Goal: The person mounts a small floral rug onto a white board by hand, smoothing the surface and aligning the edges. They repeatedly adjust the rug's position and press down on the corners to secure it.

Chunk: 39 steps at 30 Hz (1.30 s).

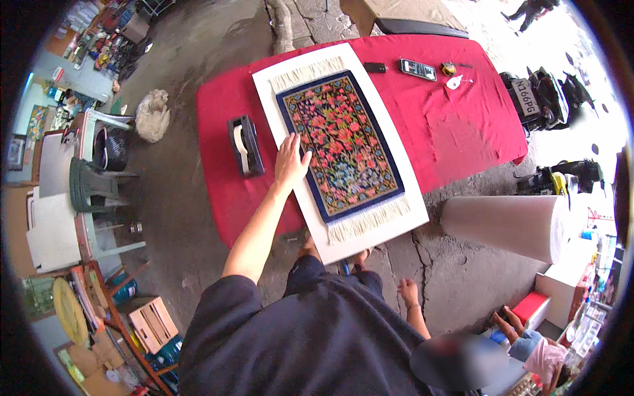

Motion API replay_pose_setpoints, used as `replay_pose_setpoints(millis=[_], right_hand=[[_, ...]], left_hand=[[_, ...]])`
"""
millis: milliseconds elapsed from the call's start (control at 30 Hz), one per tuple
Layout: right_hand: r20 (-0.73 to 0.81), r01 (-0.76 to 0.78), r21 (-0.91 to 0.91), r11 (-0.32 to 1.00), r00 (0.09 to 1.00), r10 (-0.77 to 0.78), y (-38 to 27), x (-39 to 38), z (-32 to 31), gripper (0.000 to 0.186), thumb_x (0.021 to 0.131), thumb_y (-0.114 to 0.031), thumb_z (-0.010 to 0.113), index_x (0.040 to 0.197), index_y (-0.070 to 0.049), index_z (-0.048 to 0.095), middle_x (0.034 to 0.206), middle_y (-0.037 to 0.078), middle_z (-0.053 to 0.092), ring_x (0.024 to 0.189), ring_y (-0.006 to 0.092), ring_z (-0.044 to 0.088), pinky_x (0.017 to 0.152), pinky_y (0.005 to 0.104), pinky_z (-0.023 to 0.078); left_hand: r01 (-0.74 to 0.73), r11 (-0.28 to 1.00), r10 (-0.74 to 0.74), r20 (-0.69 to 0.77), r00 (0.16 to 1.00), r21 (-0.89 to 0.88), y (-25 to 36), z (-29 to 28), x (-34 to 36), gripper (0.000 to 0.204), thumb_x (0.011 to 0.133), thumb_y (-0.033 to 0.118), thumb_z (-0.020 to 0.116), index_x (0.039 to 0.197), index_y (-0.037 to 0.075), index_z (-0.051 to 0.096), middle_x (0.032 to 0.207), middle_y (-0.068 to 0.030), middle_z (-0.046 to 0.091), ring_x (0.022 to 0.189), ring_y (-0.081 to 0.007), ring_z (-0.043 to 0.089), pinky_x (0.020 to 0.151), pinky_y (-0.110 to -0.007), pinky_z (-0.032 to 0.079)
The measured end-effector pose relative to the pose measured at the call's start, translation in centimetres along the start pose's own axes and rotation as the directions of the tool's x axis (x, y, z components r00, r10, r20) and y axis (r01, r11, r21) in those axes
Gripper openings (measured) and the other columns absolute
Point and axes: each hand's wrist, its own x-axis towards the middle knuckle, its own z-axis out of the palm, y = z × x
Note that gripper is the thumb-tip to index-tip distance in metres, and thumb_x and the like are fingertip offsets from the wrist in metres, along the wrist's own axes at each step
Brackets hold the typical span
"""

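Note:
A small rug (343, 145) with a navy border, red and blue flowers and pale fringes lies on a white board (396, 232). The board slants across a red-covered table (221, 102), its near end jutting past the edge. My left hand (290, 165) rests with fingers stretched out on the left border of the rug, holding nothing. Left of that hand stands a black tape dispenser (249, 150) with a roll of cream tape. Low beside my body, away from the table, hangs my right hand (409, 291), its fingers loosely apart and nothing visible in them.
At the table's far right lie a phone (417, 69), a small black object (375, 67), a yellow tape measure (448, 68) and a white item (454, 82). A large white roll (498, 228) lies on the right. Motorbikes (541, 99), a green chair (92, 185) and a person (541, 353) are around.

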Motion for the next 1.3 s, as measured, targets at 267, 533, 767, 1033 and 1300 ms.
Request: replay_pose_setpoints(millis=[267,533,767,1033,1300], right_hand=[[-0.005,-0.158,-0.003,0.987,0.987,0.158,-2.5,-13.5,10.3,0.031,0.098,-0.024,0.059,0.099,0.006,0.067,0.082,0.016,0.072,0.071,0.0226,0.069,0.067,0.0357,0.054],[-0.081,-0.202,0.013,0.979,0.976,0.202,3.1,-17.9,17.8,0.039,0.096,-0.035,0.062,0.104,0.002,0.07,0.095,0.024,0.071,0.091,0.0365,0.069,0.081,0.0417,0.053],[-0.118,-0.291,0.056,0.955,0.948,0.296,-8.8,-16.5,16.1,0.035,0.096,-0.032,0.06,0.104,0.001,0.069,0.093,0.02,0.072,0.088,0.0306,0.07,0.08,0.0412,0.053],[-0.148,-0.224,-0.065,0.972,0.966,0.212,-10.3,-14.7,16.8,0.036,0.094,-0.034,0.058,0.107,-0.001,0.069,0.094,0.02,0.073,0.089,0.0321,0.069,0.081,0.0434,0.053],[-0.634,0.011,-0.068,0.998,0.771,-0.052,-7.6,-12.8,11.3,0.025,0.094,-0.023,0.064,0.089,0.001,0.065,0.083,0.013,0.069,0.074,0.0217,0.064,0.066,0.0379,0.051]], left_hand=[[0.058,0.981,-0.097,0.208,0.973,0.185,-8.4,2.9,16.4,0.073,0.095,0.039,0.058,0.151,-0.002,0.035,0.159,-0.0218,0.031,0.149,-0.038,0.026,0.122,-0.047,0.021],[0.115,0.939,-0.199,0.239,0.95,0.323,-12.7,2.6,20.2,0.074,0.099,0.045,0.049,0.155,0.001,0.028,0.163,-0.0149,0.027,0.152,-0.0324,0.019,0.123,-0.048,0.019],[0.089,0.948,-0.141,0.155,0.978,0.305,-14.5,2.6,21.5,0.077,0.095,0.046,0.057,0.147,-0.007,0.039,0.156,-0.0225,0.037,0.148,-0.0365,0.028,0.123,-0.046,0.021],[0.186,0.927,-0.255,0.184,0.949,0.326,-12.6,1.1,22.8,0.073,0.098,0.042,0.052,0.152,-0.004,0.032,0.16,-0.0209,0.03,0.15,-0.0341,0.025,0.123,-0.047,0.021],[-0.006,1.0,0.005,-0.132,0.991,-0.004,-10.3,-2.4,25.1,0.067,0.102,0.039,0.052,0.148,-0.007,0.036,0.156,-0.027,0.033,0.147,-0.0392,0.029,0.122,-0.046,0.024]])
